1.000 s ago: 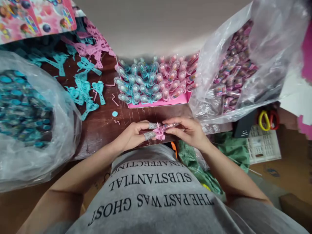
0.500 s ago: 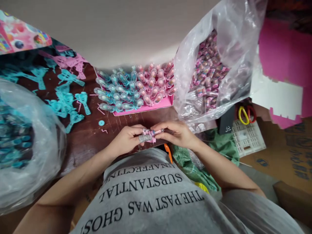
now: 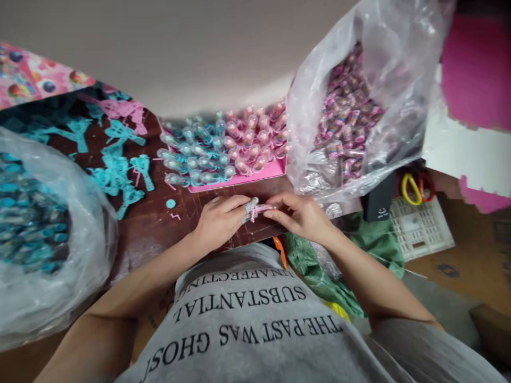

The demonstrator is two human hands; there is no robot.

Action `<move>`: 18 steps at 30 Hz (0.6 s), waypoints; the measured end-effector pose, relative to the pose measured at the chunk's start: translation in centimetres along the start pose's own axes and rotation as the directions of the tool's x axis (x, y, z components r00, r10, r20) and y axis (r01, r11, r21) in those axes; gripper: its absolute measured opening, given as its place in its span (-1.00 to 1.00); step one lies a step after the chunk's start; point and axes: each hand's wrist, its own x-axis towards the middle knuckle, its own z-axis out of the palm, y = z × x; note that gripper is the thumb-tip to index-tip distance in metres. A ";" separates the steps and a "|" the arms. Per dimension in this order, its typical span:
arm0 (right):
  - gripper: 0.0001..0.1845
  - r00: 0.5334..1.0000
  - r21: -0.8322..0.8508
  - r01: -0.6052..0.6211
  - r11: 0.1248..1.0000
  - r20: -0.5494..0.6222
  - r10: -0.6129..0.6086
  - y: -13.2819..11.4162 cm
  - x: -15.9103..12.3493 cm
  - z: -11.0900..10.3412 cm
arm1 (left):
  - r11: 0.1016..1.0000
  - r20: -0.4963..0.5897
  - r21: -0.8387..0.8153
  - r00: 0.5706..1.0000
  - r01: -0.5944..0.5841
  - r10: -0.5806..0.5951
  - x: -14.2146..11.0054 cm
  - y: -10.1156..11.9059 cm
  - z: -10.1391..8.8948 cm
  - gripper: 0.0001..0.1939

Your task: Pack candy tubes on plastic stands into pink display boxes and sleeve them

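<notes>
My left hand (image 3: 221, 219) and my right hand (image 3: 300, 214) meet at the near edge of the brown table (image 3: 155, 229). Between their fingertips they pinch a small pink toy piece (image 3: 259, 208) with a clear capsule on it. Grey tape wraps two fingertips of my left hand. Just beyond the hands lies a pink tray (image 3: 239, 178) filled with several capsule toys, teal ones on its left and pink ones on its right.
A clear bag of pink toys (image 3: 351, 122) stands at the right, a clear bag of teal toys (image 3: 35, 229) at the left. Loose teal plastic parts (image 3: 120, 170) and pink plastic parts (image 3: 120, 109) lie on the table. A white basket (image 3: 419, 229), scissors (image 3: 415, 187) and green cloth (image 3: 359, 250) sit lower right.
Both hands have stayed together on the pink toy piece and have turned it slightly, moving a little forward over the table. The view has shifted between frames.
</notes>
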 end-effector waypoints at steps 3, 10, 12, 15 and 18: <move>-0.52 0.990 -0.071 -0.094 0.993 0.103 0.101 -0.2 0.2 -0.5 | 1.000 0.002 -0.010 1.000 -0.003 0.003 -0.4 -0.1 0.5 -0.75; -0.51 0.884 -0.441 -0.362 0.821 -0.441 0.153 3.7 3.5 -10.4 | 0.828 0.152 -0.436 0.936 0.351 -0.316 -1.3 -0.4 0.6 -0.81; -0.59 0.869 -0.520 -0.432 0.737 -0.458 0.186 5.6 4.9 -12.7 | 0.731 0.218 -0.524 0.899 0.437 -0.380 -1.3 -0.1 1.0 -0.77; -0.63 0.912 -0.585 -0.402 0.704 -0.328 0.247 7.5 6.3 -13.6 | 0.555 0.320 -0.630 0.833 0.543 -0.452 -1.1 0.6 1.8 -0.74; -0.58 0.941 -0.618 -0.333 0.712 -0.264 0.211 7.9 5.6 -12.8 | 0.324 0.411 -0.716 0.749 0.618 -0.519 -0.9 1.4 1.9 -0.69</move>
